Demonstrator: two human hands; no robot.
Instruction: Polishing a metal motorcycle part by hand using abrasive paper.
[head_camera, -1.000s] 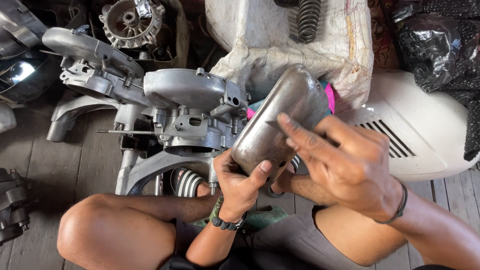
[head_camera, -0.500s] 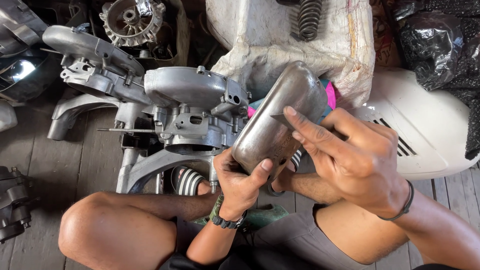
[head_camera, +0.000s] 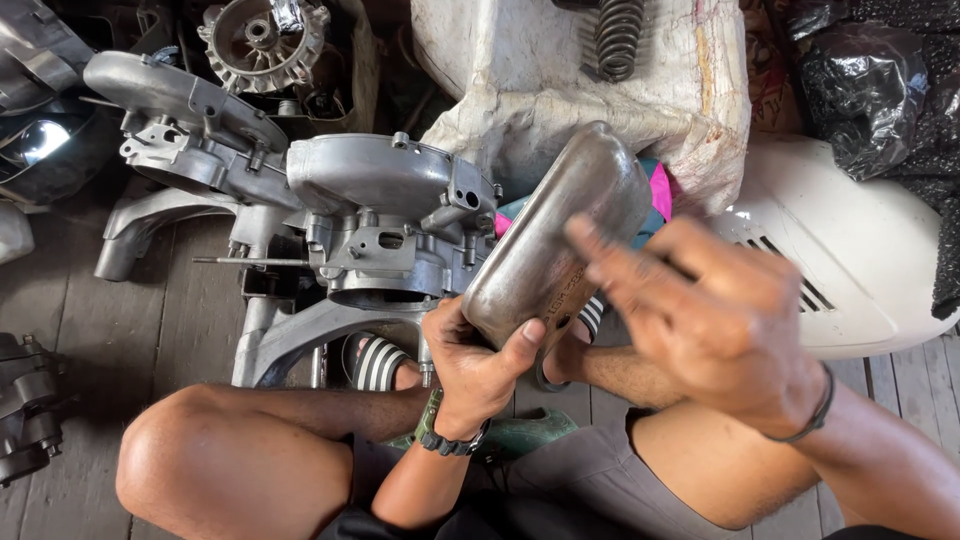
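Left hand: closed around the lower end of the metal cover, thumb pressed flat on its outer face near the rim, remaining fingers wrapped behind it and out of sight. The grip is firm and fully taken up by the cover.

Right hand: fingers extended and loosely spread, held just over the cover's right flank. The hand is motion-blurred, so whether the fingertips touch the metal cannot be told. It clasps nothing that can be seen.

Metal cover: a grey, dull, oblong cast part with rounded corners, tilted with its upper end toward 1 o'clock, located at picture centre. Its lower right edge is hidden behind the right hand.

Surroundings:
- Engine casing, bare aluminium, at 9 o'clock of the cover, just beside it.
- Flywheel at 11 o'clock, partly cut off by the top edge.
- White body panel with louvre slots at 3 o'clock, partly hidden by the right hand.
- Coil spring at 12 o'clock, lying on a dirty white sack; its upper end is cut off.
- Black plastic bag at 2 o'clock.
- Wooden floor beneath everything.
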